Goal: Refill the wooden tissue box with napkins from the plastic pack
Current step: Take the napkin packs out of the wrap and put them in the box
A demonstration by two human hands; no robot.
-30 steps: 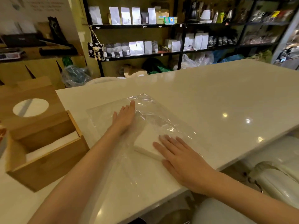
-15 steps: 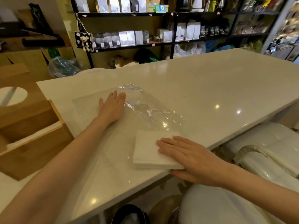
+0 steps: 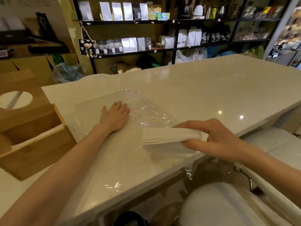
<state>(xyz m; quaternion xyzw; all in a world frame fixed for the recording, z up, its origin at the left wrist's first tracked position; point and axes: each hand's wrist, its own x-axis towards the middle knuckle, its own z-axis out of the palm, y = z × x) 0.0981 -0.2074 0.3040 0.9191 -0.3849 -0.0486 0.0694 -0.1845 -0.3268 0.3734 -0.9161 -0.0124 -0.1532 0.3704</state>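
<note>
Head view: napkins [image 3: 171, 136], a white stack with layered edges showing, sit at centre right of the frame, above the counter [image 3: 211, 88] near its front edge. Long axis runs left-right, roughly level. Right hand [image 3: 216, 141] pinches the stack's right end, fingers above, thumb below. Left hand [image 3: 116, 115] lies flat, fingers spread, on the clear pack [image 3: 146, 110], which appears emptied, though glare obscures it. Wooden box [image 3: 32, 141] stands at left, open. Counter is glossy white; dark shelves [image 3: 133, 53] of pouches fill the background.
</note>
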